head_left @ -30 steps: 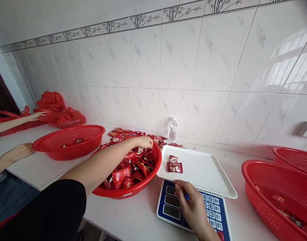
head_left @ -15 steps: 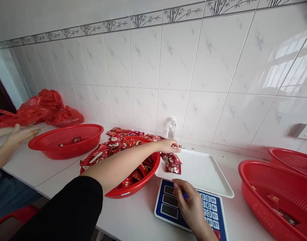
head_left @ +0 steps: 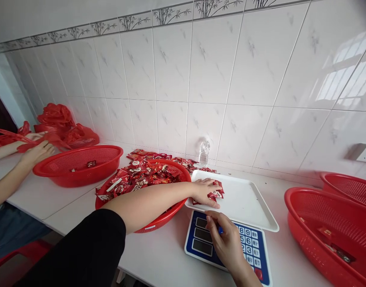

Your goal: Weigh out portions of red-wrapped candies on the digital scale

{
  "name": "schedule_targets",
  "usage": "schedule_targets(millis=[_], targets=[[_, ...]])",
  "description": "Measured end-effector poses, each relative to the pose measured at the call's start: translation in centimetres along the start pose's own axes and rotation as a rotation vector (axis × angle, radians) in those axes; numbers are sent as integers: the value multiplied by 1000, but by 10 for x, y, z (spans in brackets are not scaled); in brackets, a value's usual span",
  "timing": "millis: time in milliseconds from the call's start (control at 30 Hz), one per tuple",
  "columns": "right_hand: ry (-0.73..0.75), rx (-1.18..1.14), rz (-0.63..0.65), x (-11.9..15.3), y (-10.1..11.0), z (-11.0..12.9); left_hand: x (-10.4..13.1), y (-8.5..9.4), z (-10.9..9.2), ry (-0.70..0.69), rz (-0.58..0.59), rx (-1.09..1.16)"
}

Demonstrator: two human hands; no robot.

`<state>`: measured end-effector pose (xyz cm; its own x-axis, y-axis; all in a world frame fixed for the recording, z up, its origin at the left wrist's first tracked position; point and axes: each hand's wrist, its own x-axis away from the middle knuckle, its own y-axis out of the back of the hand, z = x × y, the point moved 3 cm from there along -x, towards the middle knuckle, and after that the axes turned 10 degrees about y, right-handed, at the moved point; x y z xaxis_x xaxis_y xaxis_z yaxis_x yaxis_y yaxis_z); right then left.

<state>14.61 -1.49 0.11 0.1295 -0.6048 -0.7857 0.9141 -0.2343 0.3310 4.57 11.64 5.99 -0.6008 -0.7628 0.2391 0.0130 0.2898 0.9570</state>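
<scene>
My left hand (head_left: 205, 192) lies with spread fingers over a few red snack packets (head_left: 216, 191) at the left end of the white scale tray (head_left: 242, 199). Its palm partly hides them. Over the blue keypad panel of the digital scale (head_left: 202, 250), my right hand (head_left: 226, 239) is closed in a pinch. A small blue object (head_left: 220, 230) shows between its fingers; most of it is hidden. Beneath my left forearm, a red plastic basket (head_left: 183, 203) is heaped with similar red packets (head_left: 141, 175).
More packets (head_left: 183, 160) lie along the tiled wall beside a clear plastic bottle (head_left: 204, 152). Red baskets stand at the left (head_left: 81, 175) and right (head_left: 308, 231). At far left a co-worker's hands (head_left: 39, 153) handle red plastic bags (head_left: 58, 119).
My left hand has come down from the tray's back edge and now spreads over the packets. My right hand has stayed in place. The co-worker's hands now hold a red bag.
</scene>
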Motion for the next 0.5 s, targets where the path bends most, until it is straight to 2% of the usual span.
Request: schedule_targets(millis=[133, 233, 300, 367, 433, 500], targets=[[-25, -15, 10, 1, -1, -3, -7, 3, -6, -93, -90, 81], [-35, -16, 17, 1, -2, -4, -9, 23, 9, -93, -254, 205], [-36, -17, 21, 2, -2, -3, -6, 40, 32, 22, -417, 258], [-32, -21, 27, 2, -2, -2, 1, 52, 61, 242, -536, 239], [-26, -24, 31, 2, -2, -1, 9, 55, 89, 445, -562, 193], [-24, -22, 31, 2, -2, 0, 17, 48, 110, 539, -496, 169]])
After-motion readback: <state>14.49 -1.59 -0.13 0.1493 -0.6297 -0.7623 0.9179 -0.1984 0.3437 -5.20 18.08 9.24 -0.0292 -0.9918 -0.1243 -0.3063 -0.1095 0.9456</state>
